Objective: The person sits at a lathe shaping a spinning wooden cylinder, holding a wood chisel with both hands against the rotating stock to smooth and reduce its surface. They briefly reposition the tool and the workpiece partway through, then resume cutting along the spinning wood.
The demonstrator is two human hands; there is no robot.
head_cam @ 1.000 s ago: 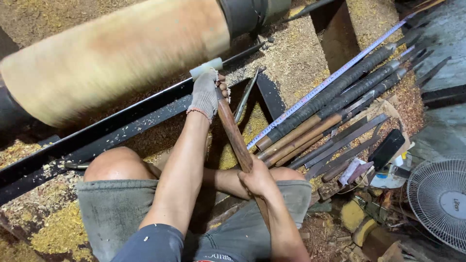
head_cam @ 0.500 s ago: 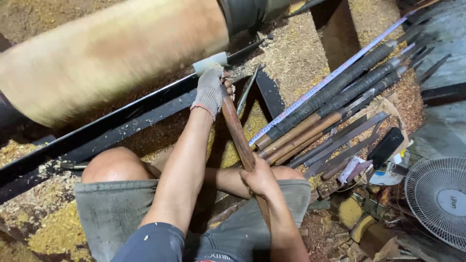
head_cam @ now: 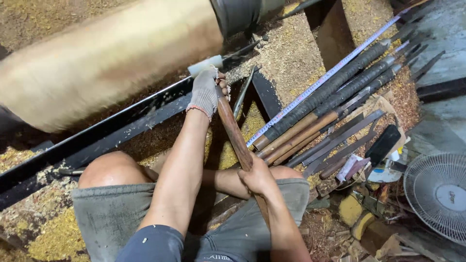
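Observation:
A long pale wooden log spins on a lathe, blurred by motion, across the upper left. My left hand, in a grey work glove, grips the front end of a long wooden-handled turning tool where it rests on the black metal tool rest bar, close to the log. My bare right hand holds the same handle lower down, above my right knee. The tool's blade is hidden behind the gloved hand.
Several long chisels with wrapped and wooden handles lie in a row at right beside a measuring tape. A white fan stands at lower right. Sawdust covers the ground. The dark chuck holds the log's end.
The view has shifted slightly; my hands and the tool keep the same grip against the spinning log, the gloved hand edging a little along the rest.

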